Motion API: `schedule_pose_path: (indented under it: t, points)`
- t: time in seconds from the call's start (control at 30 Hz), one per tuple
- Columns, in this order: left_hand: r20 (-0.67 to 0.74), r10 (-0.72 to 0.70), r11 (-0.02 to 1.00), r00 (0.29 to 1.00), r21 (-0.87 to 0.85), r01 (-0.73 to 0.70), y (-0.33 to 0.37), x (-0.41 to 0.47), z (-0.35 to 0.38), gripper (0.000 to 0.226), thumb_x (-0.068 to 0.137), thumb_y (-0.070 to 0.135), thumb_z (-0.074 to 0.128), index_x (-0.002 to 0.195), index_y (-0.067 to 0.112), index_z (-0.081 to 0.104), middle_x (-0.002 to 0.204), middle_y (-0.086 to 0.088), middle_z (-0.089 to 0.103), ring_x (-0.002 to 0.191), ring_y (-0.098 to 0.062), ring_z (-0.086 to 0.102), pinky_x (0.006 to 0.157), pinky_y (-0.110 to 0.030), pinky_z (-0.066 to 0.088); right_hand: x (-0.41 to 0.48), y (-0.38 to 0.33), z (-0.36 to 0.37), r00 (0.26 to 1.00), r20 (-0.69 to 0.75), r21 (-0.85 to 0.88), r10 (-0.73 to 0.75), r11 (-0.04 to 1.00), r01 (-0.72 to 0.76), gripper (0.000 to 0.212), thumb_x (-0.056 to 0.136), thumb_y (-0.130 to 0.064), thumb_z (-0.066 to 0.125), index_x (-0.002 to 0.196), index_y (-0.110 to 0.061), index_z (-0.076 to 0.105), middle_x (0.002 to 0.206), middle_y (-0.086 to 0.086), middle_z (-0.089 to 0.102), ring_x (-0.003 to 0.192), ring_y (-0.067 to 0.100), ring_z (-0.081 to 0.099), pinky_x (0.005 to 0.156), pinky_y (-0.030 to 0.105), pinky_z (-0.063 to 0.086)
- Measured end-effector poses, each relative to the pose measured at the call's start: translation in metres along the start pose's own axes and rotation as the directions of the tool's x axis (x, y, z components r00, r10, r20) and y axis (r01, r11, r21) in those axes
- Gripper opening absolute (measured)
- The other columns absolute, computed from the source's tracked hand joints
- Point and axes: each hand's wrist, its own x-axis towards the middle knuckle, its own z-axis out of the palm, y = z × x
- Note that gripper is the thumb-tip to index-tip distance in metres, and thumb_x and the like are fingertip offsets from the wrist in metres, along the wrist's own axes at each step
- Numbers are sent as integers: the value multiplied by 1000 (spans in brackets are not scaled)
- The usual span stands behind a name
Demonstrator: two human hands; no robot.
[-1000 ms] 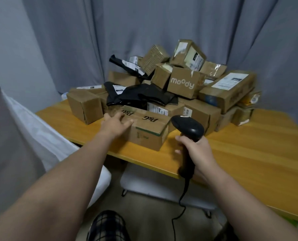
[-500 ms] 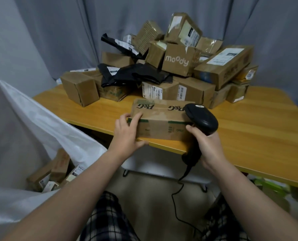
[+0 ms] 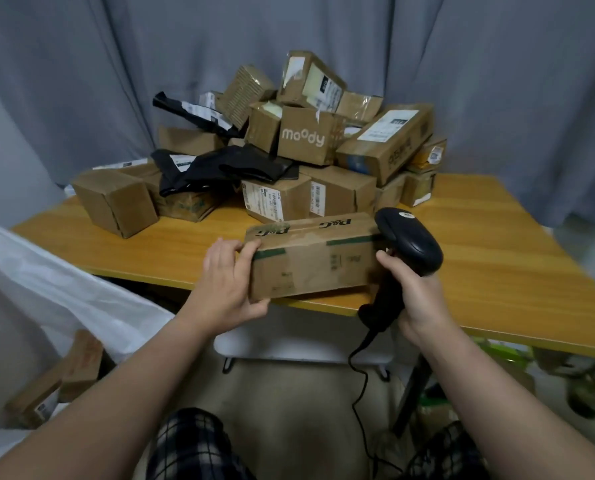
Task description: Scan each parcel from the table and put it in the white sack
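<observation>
Your left hand (image 3: 226, 282) grips the P&G carton (image 3: 310, 261) by its left end at the counter (image 3: 497, 258) edge. Its length runs across to your right hand (image 3: 414, 292) (clutching the barcode scanner (image 3: 410, 240)), and the white sack (image 3: 64, 292) lies leftward.

The held carton (image 3: 315, 259) read "P&G" twice, upside down, along its top; a piled box (image 3: 304, 138) read "moody".

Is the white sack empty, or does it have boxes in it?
Not empty. At least two cardboard parcels lie inside the white sack.
</observation>
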Motion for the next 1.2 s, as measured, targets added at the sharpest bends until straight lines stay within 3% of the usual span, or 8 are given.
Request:
schedule_pose_path:
  t: [0.27, 0.57, 0.63, 0.77, 0.9, 1.0, 1.07, 1.2]
  points:
    - [253, -322, 720, 912, -560, 410, 13, 46, -42, 74, 74, 34, 79, 135, 17, 39, 122, 7, 47, 112, -10, 47, 91, -25, 45, 17, -43, -9, 994, 37, -18, -106, 994, 107, 38, 82, -8, 71, 118, -16, 64, 106, 1, 72, 104, 15, 66, 94, 45, 53]
    - [555, -537, -115, 635, -794, 597, 23, 35, -17, 40, 91, 32, 60, 122, 9, 51, 115, -11, 62, 97, -18, 63, 74, -31, 54, 10, -17, 7, 995, 75, -135, -63, 988, 73, 37, 82, -14, 73, 118, -11, 64, 101, -5, 67, 103, 13, 59, 77, 25, 44]
    - [496, -599, -80, 628, -818, 570, 25, 32, -13, 49, 88, 34, 64, 126, 9, 45, 125, -10, 56, 104, -19, 60, 83, -32, 53, 8, -11, 15, 996, 76, -132, -47, 990, 56, 39, 81, -16, 74, 119, -13, 64, 102, -5, 67, 104, 14, 59, 81, 29, 47]
    - [-105, -525, 717, 845, -588, 373, 24, 29, -23, 83, 70, 25, 84, 133, 8, 33, 126, 0, 31, 113, -3, 33, 95, -3, 29, 5, -11, 23, 996, 66, -53, -65, 996, 69, 31, 82, -13, 73, 112, -19, 66, 98, -5, 67, 96, 14, 63, 83, 33, 55]
    - [47, -44, 982, 998, -179, 52, -4, 13, -17, 90, 70, 35, 80, 140, 10, 31, 145, -11, 28, 135, -23, 31, 109, -44, 37, 7, -16, 17, 990, 84, -133, -111, 984, 121, 23, 83, -15, 73, 97, -30, 64, 97, -9, 67, 97, 8, 60, 81, 26, 49]
    - [127, 69, 986, 990, -157, -48, -12, 1, -7, 77, 75, 49, 67, 137, 13, 40, 147, -4, 35, 136, -19, 34, 106, -46, 42, 13, -20, 13, 987, 100, -208, -123, 968, 141, 23, 83, -15, 73, 94, -32, 61, 97, -14, 64, 93, -1, 54, 74, 18, 42]
    - [65, -159, 934, 985, -314, 171, -6, 4, -8, 72, 81, 56, 59, 137, 15, 41, 141, 5, 38, 129, -10, 35, 106, -36, 39, 19, -26, 13, 988, 113, -246, -107, 960, 132, 22, 83, -16, 73, 94, -31, 61, 95, -14, 62, 89, -1, 53, 70, 17, 40]
    - [365, -672, 359, 644, -599, 715, 10, 38, -12, 79, 90, 69, 31, 137, 7, 43, 130, -10, 51, 116, -25, 49, 94, -39, 44, 33, -34, 26, 983, 182, -305, 5, 951, 52, 16, 86, -20, 70, 91, -31, 58, 92, -11, 61, 85, 2, 52, 64, 20, 38]
